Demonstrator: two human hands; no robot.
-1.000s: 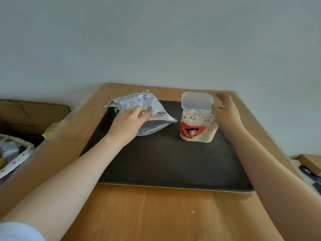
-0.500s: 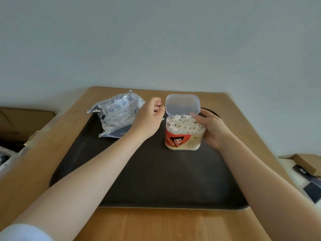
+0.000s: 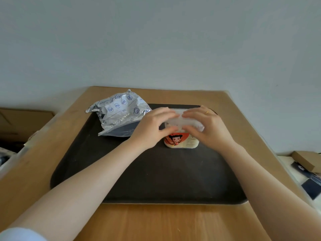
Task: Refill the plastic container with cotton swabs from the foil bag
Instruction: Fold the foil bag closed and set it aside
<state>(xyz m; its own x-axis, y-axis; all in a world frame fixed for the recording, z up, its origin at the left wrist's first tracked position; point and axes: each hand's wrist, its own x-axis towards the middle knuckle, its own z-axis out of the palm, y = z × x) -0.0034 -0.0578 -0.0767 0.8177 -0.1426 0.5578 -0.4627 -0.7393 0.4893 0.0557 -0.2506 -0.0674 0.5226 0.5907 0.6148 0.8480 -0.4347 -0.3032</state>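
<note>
Where the fingers (image 3: 171,113) of the left hand (image 3: 150,128) lie across the translucent lid (image 3: 180,119), they are stretched over its top while the thumb is pressed against its near edge, so the lid is clasped from the left. It is clasped likewise from the right by the right hand (image 3: 209,126), whose fingers are laid over the top and whose thumb is set against the front; a thin ring (image 3: 207,112) is worn on one finger. Both sets of fingertips nearly meet above the middle of the lid, which is blurred. Beneath them the plastic container (image 3: 181,141) is stood upright on the dark tray (image 3: 156,180), its orange cartoon label turned toward the camera; its contents are hidden by the hands. Just left of the left hand, the crumpled foil bag (image 3: 118,113) is left lying on the tray's far corner, untouched. The tray is carried by a wooden tabletop (image 3: 156,223) set against a pale wall.
</note>
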